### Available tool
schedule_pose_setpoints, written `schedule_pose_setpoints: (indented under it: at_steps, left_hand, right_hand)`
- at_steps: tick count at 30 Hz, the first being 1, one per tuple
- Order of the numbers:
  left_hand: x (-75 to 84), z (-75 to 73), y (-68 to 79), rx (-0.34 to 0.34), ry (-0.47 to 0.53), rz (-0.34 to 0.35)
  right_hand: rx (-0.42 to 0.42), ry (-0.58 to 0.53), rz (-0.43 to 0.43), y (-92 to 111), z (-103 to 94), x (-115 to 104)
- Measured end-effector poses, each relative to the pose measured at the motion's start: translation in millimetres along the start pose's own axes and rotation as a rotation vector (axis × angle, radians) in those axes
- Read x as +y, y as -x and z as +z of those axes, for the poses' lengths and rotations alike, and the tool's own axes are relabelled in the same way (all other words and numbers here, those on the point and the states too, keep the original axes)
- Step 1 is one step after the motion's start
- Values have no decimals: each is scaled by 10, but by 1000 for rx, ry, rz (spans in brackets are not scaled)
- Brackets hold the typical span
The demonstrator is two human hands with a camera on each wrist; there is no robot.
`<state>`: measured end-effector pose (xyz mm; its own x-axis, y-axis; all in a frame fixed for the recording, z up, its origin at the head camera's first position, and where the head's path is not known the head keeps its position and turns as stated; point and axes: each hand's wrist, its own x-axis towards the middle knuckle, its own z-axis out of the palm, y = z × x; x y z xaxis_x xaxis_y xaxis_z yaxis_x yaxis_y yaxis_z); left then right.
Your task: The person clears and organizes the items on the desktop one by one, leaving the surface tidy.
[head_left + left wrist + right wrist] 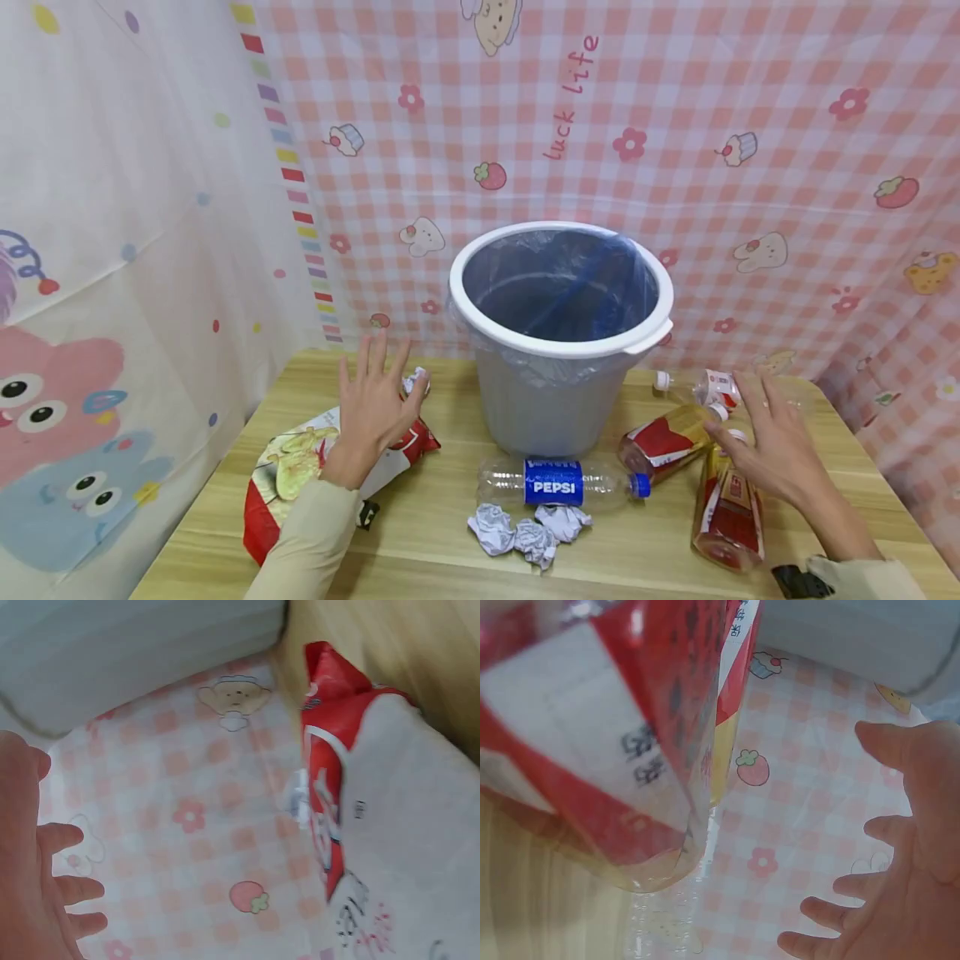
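While the left hand [375,408] spreads its fingers above the red-and-white bag [296,467], the right hand [776,446], fingers straight and apart, is near two red-labelled bottles [729,517]. The bag lies near the left edge of the table [427,525]; between it and the clear bottle [553,482], whose label reads "PEPSI", is open room. Dark characters on one red-labelled bottle show clearly only in the right wrist view.

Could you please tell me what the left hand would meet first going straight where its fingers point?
The left hand would likely meet the checked cloth behind the table; depth is unclear.
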<state>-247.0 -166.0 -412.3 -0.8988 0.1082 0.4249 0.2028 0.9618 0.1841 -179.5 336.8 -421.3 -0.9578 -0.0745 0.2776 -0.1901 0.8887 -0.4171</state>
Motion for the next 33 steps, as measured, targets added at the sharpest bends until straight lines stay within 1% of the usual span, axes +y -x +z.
schedule_pose_setpoints:
  at_steps: [3, 6, 11, 13, 15, 19, 21, 25, 27, 33]
  left_hand:
    - [34, -45, -32, 18, 54, -5]
    - [70, -90, -70, 46, 98, -2]
    - [84, -172, -129, 139, 165, 25]
    - [92, -212, -152, 163, 194, 32]
    - [103, -252, -171, 158, 224, 28]
    - [130, -317, -206, 122, 271, 0]
    - [145, -340, -228, 126, 293, -1]
    - [184, -375, -278, 154, 326, 11]
    - [210, -396, -308, 155, 344, 10]
    - [295, -485, -398, 106, 450, -26]
  right_hand:
    - [1, -59, 9, 37, -19, 56]
    - [-17, -109, 28, 81, -57, 106]
    - [-64, -155, 65, 149, -102, 161]
    - [-84, -163, 78, 172, -121, 177]
    - [-110, -176, 88, 187, -135, 195]
    - [-155, -188, 108, 198, -149, 229]
    - [-175, -204, 118, 202, -142, 247]
    - [-196, -267, 122, 227, -108, 295]
    - [-207, -304, 127, 244, -89, 324]
    - [-270, -395, 201, 274, -40, 395]
